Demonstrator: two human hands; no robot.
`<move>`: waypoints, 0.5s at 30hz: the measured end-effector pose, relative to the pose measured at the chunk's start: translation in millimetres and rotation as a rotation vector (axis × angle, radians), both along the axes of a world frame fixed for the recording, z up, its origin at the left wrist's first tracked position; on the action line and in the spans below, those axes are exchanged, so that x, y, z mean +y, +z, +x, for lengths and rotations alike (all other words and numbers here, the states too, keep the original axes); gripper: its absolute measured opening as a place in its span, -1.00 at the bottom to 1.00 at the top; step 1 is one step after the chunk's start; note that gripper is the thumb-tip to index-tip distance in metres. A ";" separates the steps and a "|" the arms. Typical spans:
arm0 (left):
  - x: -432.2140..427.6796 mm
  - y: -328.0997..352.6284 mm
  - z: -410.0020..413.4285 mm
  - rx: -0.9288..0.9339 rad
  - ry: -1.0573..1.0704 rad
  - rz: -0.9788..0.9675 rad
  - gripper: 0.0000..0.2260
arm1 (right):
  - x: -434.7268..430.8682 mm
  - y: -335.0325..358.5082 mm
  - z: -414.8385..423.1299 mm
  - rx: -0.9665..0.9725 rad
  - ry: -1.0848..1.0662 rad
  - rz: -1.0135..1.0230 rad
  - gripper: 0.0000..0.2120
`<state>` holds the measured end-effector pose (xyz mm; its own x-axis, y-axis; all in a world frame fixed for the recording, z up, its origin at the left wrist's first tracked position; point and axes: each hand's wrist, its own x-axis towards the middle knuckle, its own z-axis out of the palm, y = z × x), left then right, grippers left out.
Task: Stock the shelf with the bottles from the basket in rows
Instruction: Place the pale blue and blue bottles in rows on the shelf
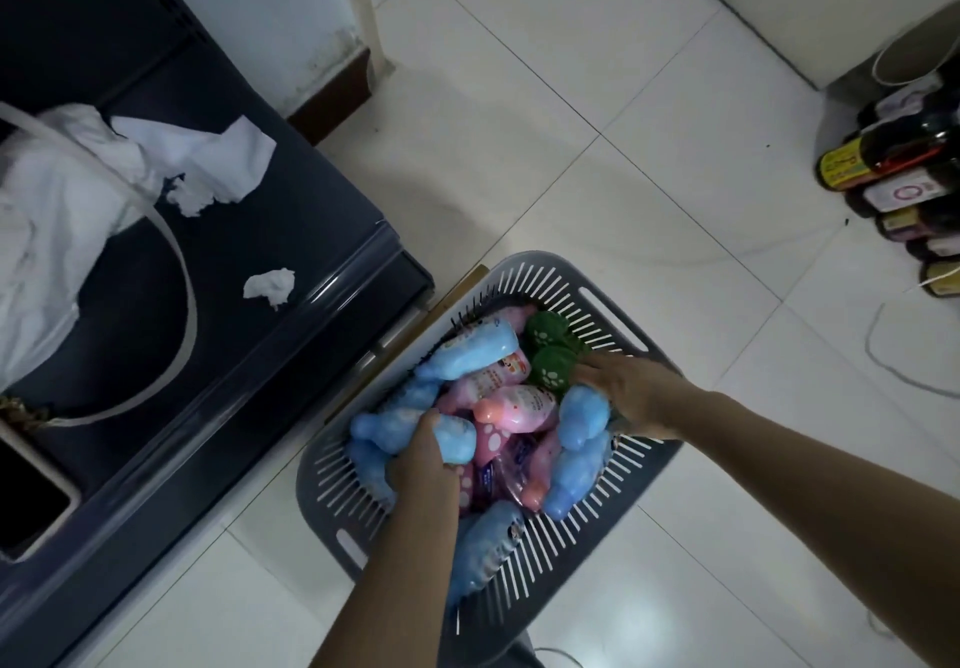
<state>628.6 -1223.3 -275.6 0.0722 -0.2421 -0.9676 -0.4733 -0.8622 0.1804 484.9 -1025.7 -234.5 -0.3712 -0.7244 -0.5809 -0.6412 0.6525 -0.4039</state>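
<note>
A grey slatted basket [550, 282] sits on the white tiled floor, filled with several blue, pink and green bottles. My left hand [423, 467] is inside it, fingers closed over a blue bottle [415, 431] lying across the pile. My right hand [631, 394] reaches into the right side of the basket and grips another blue bottle [582, 415], next to two green bottles [550, 355]. Pink bottles [519, 407] lie in the middle between my hands. No shelf shows clearly in this view.
A dark blue cabinet top [270, 262] at left carries white cloth [67, 210], crumpled tissue [270, 287] and a phone [26, 506]. Dark bottles [893, 163] stand in a group at the right edge. A thin cable [878, 350] lies on the floor.
</note>
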 end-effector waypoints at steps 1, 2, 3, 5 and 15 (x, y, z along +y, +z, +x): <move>-1.8 2.8 7.7 -0.004 -0.008 -0.047 -0.59 | -0.3 1.8 6.2 -0.053 -0.145 -0.023 -0.39; -3.4 10.1 12.9 0.007 -0.018 -0.090 -0.59 | -4.8 8.6 12.2 -0.105 -0.299 -0.038 -0.40; -4.5 17.4 18.4 0.044 -0.034 -0.140 -0.60 | -8.1 12.3 18.4 -0.162 -0.444 -0.077 -0.38; -6.9 31.3 31.5 0.220 -0.066 -0.145 -0.63 | -17.1 23.9 30.5 -0.343 -0.720 -0.131 -0.30; -39.0 179.1 53.9 0.488 -0.326 -0.200 -0.18 | -69.5 158.2 80.5 -0.719 -1.033 -0.445 -0.72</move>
<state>682.5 -1262.3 -96.5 -0.4759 -0.3572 -0.8037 -0.5289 -0.6139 0.5860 565.4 -1095.2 -76.3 -0.5737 -0.4756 -0.6668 0.5078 0.4322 -0.7452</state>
